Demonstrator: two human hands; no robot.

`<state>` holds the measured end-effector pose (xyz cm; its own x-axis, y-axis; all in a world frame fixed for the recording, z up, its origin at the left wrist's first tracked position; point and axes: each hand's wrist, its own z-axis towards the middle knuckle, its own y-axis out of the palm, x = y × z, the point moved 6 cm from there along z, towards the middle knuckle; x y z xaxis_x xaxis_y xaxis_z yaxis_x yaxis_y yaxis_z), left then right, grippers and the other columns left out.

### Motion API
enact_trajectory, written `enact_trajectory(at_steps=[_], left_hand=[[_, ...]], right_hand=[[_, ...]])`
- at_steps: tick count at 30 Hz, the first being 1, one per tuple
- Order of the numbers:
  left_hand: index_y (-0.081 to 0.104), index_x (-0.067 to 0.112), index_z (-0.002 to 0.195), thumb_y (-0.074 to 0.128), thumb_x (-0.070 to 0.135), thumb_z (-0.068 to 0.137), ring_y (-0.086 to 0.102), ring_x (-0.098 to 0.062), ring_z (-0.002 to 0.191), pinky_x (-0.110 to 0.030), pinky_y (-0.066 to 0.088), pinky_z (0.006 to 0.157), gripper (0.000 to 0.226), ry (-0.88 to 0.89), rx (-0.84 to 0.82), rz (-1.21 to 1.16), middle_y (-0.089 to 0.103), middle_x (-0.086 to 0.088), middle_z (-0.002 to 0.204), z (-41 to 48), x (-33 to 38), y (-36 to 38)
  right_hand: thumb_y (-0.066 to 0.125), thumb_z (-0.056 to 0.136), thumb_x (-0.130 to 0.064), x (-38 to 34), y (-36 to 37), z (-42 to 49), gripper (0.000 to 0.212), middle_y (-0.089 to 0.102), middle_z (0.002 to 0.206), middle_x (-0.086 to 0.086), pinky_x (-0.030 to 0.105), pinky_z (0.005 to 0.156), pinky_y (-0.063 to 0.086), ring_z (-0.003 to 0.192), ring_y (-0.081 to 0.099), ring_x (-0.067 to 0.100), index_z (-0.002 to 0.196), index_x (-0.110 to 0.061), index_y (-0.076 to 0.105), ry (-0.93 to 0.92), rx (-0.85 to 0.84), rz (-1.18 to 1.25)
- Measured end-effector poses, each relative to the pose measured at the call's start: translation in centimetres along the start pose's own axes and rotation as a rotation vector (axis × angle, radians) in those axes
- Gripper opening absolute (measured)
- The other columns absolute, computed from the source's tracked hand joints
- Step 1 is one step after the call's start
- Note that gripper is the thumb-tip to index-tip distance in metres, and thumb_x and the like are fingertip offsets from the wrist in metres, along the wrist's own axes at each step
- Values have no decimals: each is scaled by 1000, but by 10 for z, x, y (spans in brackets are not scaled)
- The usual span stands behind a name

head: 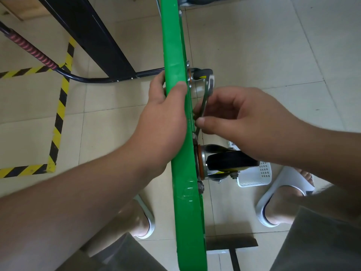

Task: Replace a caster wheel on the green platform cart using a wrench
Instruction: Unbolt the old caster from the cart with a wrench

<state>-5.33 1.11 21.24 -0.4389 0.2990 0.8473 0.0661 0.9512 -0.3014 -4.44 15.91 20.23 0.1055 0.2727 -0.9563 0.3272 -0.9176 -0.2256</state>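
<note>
Even, soft indoor light leaves the floor [254, 55] bright and shadows faint. Wide-angle bending shows at the edges, and the bottom corners are slightly soft.

Person viewed from own head cam, looking down. L hand [166, 106] & R hand [244, 122] bare; forearms bare to frame edge; R thumbnail short. Grey shorts [316, 241], plain fabric. Feet in white slide sandals w/ thin dark line along footbed edge: L sandal [150, 223] mostly hidden; R sandal [287, 182] w/ broad white strap, toes showing at front.
</note>
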Motion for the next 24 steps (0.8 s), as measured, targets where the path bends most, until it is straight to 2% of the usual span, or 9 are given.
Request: enact_trajectory(at_steps=[1,4,8,10,18,24], left_hand=[[43,54,141,41,44,107,69,-7,71,-24,55,55,35,-4,-2,-8,68,8,92,0,0,0],[41,54,140,40,45,108,70,-18,82,-35,61,65,34,-19,-10,-30,68,6,97,-1,0,1],[39,54,144,39,45,109,65,-12,75,-20,52,49,36,-21,-20,-34,65,9,99,-1,0,2],[39,53,144,38,44,109,64,-13,77,-18,50,46,36,-28,-21,-33,65,8,101,-1,0,2],[42,55,143,40,45,108,66,-18,85,-35,54,67,36,-22,-14,-35,67,6,100,1,-2,1],[43,55,138,40,45,108,65,-14,77,-31,51,62,33,-19,-14,-32,67,6,94,2,-3,1]], right_hand=[[72,92,-11,0,-4,3,16,78,98,2,43,92,59,94,75,21,108,-11,73,-1,24,-4],[70,95,-12,3,-17,17,15,77,98,8,40,85,63,90,76,25,110,-10,71,48,102,59],[66,97,-8,12,-27,33,16,74,96,18,38,76,65,80,77,28,112,-3,67,183,183,172],[65,98,-9,19,-27,40,18,73,99,23,37,73,65,77,77,29,114,0,65,240,195,193],[63,100,-12,45,-14,54,22,72,100,28,42,76,65,81,77,35,112,6,63,407,136,186],[62,101,-11,48,-1,56,24,72,104,30,46,80,64,86,76,39,114,8,63,425,92,178]])
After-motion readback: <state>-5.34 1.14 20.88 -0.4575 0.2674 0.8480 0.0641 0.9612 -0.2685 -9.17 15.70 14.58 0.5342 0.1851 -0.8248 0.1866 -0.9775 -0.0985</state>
